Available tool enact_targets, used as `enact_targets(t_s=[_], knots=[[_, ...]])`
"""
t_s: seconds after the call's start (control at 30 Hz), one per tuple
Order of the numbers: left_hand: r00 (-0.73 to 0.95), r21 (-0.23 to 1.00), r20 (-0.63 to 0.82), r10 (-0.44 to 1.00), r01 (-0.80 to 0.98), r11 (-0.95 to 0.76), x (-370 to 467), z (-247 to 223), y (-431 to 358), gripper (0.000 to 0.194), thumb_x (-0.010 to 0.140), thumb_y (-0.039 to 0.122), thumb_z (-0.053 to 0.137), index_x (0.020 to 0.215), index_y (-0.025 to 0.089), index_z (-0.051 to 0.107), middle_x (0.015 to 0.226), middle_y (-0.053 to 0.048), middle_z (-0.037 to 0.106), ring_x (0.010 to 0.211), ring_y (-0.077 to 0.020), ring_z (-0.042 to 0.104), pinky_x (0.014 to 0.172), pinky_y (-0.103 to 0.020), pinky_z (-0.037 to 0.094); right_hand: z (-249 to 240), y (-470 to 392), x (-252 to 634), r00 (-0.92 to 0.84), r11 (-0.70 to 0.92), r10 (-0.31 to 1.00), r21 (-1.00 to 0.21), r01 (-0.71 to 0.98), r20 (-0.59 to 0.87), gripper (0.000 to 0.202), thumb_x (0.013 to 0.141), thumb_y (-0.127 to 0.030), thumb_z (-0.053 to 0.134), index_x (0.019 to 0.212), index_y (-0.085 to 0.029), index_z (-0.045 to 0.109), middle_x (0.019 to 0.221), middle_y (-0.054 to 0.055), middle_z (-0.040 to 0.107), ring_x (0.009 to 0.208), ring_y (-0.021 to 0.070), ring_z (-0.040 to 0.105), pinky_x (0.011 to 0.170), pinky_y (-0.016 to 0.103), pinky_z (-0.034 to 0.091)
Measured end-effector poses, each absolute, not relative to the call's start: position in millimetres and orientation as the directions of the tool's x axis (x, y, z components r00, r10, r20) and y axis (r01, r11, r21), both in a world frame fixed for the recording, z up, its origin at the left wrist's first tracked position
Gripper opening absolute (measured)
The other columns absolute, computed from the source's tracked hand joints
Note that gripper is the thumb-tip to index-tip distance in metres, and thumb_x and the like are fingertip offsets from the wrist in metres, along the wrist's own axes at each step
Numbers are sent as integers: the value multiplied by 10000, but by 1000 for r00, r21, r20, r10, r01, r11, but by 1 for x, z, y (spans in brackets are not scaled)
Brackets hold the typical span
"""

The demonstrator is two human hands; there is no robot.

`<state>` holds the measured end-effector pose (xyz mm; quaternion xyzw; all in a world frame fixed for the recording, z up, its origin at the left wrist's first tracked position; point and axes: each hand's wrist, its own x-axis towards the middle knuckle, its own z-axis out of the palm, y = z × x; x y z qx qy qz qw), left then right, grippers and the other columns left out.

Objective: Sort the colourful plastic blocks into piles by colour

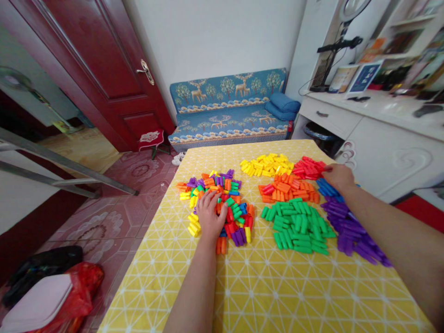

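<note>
My left hand [211,216] lies palm down on a heap of mixed plastic pieces [236,212] in several colours, its fingers spread. At the right edge of the red pieces [308,167], my right hand [340,178] has its fingers drawn together; whatever may be between the fingertips is hidden. Small tube-like pieces lie sorted by colour: yellow ones [267,164] at the back, orange ones [289,188] in the middle and green ones [300,224] nearer me. Blue pieces [329,189] show partly below my right hand, and purple pieces [347,226] run along the table's right side.
A yellow patterned cloth [249,291] covers the table. Beyond it stands a blue patterned sofa [222,122]. A white cabinet [388,143] is on the right. To the left are a metal frame [76,171], a small red stool [151,138] and bags [83,286] on the floor.
</note>
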<state>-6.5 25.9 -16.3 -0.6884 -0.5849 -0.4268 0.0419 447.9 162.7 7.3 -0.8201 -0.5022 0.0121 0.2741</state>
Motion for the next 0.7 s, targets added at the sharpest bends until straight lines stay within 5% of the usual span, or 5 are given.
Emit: enact_targets(t_s=[0.17,0.33,0.47,0.57,0.7], knots=[[-58,446,634,771,842,-303,-6,-17,25,261,846,327,607,1087,245,669,1214,-44,641,1244,-262,487,1066,-469,357,17,154,425,489,-311,812,-474,824,318,237,749,-159,561,937,-156,704,1008,160,663,975,327,619,832,512,485],[-55,447,633,772,840,-307,-6,-18,26,216,843,335,617,1030,259,693,1219,-40,641,1251,-268,485,1075,-487,346,31,119,334,157,241,836,-609,756,526,248,788,-208,562,1002,-173,682,1045,104,658,937,219,634,860,368,505],[-59,454,640,766,833,-315,-6,-18,25,206,835,315,624,1017,259,701,1209,-39,646,1251,-272,485,1071,-492,349,26,65,250,-236,482,872,-672,562,429,263,779,-194,584,1024,-222,675,1117,66,650,1017,217,630,899,385,513],[-56,461,644,763,825,-327,-7,-18,25,193,828,266,620,999,259,710,1192,-31,656,1252,-265,483,1069,-484,352,10,37,209,-335,500,866,-676,542,372,454,719,-106,609,1151,-242,644,1228,66,622,1164,237,565,1044,440,417],[-52,472,647,760,811,-346,-7,-20,24,207,828,202,599,991,262,712,1141,-18,684,1237,-253,492,1073,-490,337,-11,26,181,-290,440,897,-742,507,334,525,692,-84,630,1198,-224,628,1245,84,619,1170,244,557,1044,443,411]])
